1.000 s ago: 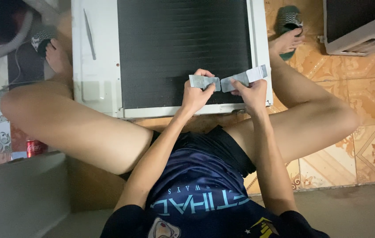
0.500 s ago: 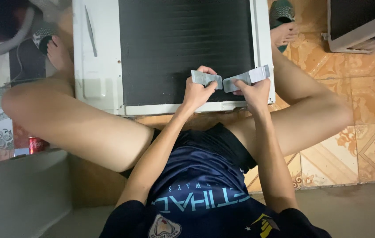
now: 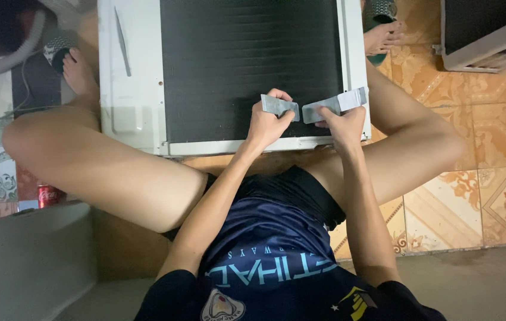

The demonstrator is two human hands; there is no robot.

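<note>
Dark navy jersey (image 3: 276, 261) with pale blue lettering and a round crest, black shorts (image 3: 291, 190), bare arms, bare feet.

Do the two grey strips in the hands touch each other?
Apart. The head view shows dark fin surface between the left grey strip and the right grey strip.

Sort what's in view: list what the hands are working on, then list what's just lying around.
In hand:
- left hand gripping a grey strip piece
- right hand gripping a second grey strip piece
- white unit with dark finned panel, directly under both hands

Lying about:
- red can
- second white unit
- grey hose
- slim tool on the unit's white edge
</note>
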